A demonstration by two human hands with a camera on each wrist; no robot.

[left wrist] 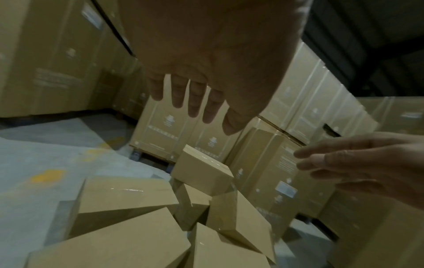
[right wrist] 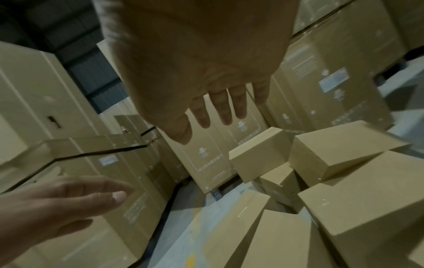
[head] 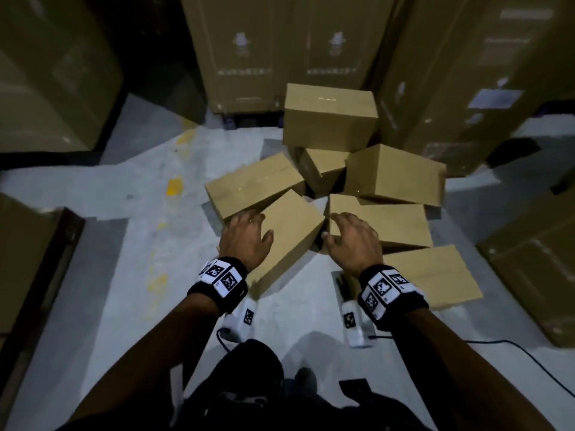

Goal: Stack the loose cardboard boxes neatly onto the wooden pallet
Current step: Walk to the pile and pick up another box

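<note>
Both the left hand (head: 245,234) and right hand (head: 354,241) hover spread wide, holding nothing, over the tilted nearest box (head: 289,237); lifting it risks toppling the boxes (head: 329,116) piled behind.

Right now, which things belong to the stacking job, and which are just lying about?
Job:
- heap of loose plain brown cardboard boxes on the floor
- left hand, open over the nearest tilted brown box
- right hand, open above the heap

Lying about:
- tall wrapped printed cartons behind
- black cable on the grey floor
</note>
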